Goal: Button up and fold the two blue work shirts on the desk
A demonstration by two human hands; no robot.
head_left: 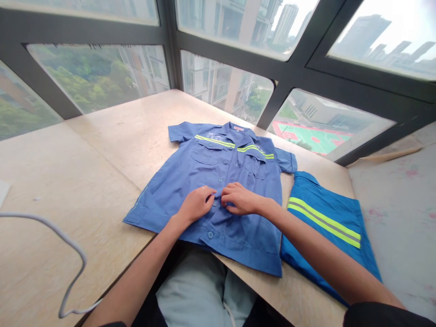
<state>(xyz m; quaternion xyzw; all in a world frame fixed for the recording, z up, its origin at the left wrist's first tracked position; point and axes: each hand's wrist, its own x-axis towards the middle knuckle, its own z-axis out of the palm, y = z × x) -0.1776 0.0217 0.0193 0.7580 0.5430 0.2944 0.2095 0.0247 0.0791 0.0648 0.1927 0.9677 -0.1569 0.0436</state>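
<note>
A blue short-sleeved work shirt (200, 168) lies spread front side up, collar away from me, with yellow-green stripes across its chest. My left hand (199, 203) pinches the shirt's front edge beside the button row, its thumb and fingers together. Close by on the right, my right hand (238, 198) has its fingers curled on the other side of the front opening, gripping the cloth. A button (214, 204) shows between the hands. Nearer me, a lower button (210, 235) sits by the hem. What lies under the fingertips is partly hidden.
A folded brighter blue garment (323, 204) with a yellow and grey stripe lies to the right, under my right forearm. A pale cable (73, 243) curves over the table (85, 181) at the left. Framed windows (225, 86) rise behind; a patterned wall (405, 204) bounds the right.
</note>
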